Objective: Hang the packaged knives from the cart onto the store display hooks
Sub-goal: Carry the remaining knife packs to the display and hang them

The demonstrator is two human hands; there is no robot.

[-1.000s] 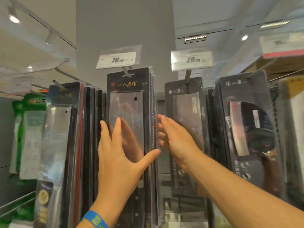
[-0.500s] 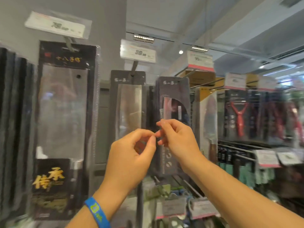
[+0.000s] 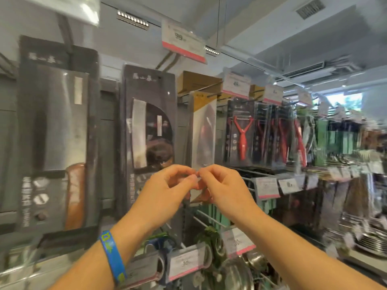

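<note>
Left hand [image 3: 167,186] now near knife pack [image 3: 148,122]

Red peelers [image 3: 243,139] hang in packs under pink-edged price tags [image 3: 236,85].

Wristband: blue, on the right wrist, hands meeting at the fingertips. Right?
No: the head view shows the blue wristband on the left wrist, not the right. The left hand and right hand do meet at the fingertips.
</note>
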